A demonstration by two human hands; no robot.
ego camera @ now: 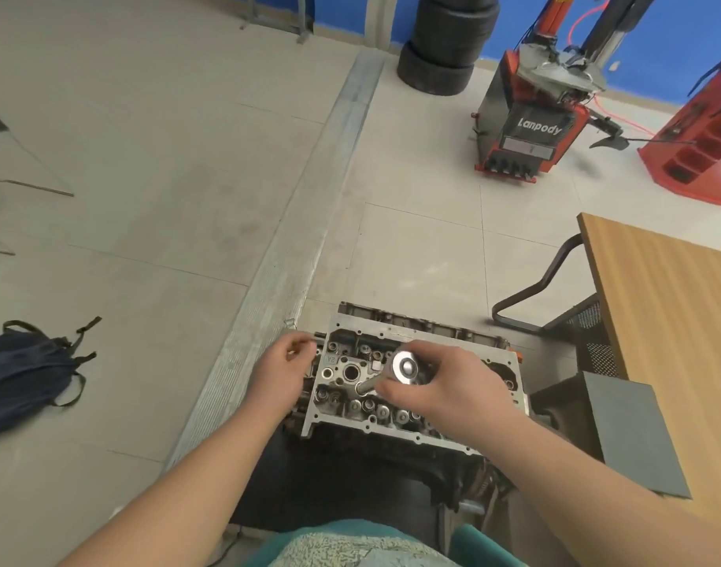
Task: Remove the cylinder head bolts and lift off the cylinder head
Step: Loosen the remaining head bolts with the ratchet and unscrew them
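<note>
A grey metal cylinder head [342,415] sits on the engine block on the floor in front of me, its top full of valve springs and bolt holes. My right hand [453,386] grips a shiny ratchet wrench [406,367] over the middle of the head, the round ratchet end facing up and the handle running toward my thumb. My left hand [281,370] rests at the head's left end with fingers loosely curled; whether it holds anything small I cannot tell. Individual head bolts are not clearly distinguishable.
A wooden table [669,321] and a grey box [628,431] stand close on the right. A dark backpack [27,370] lies on the floor at left. A red tyre changer [530,128] and stacked tyres [444,43] stand far back. A metal floor rail [293,255] runs diagonally.
</note>
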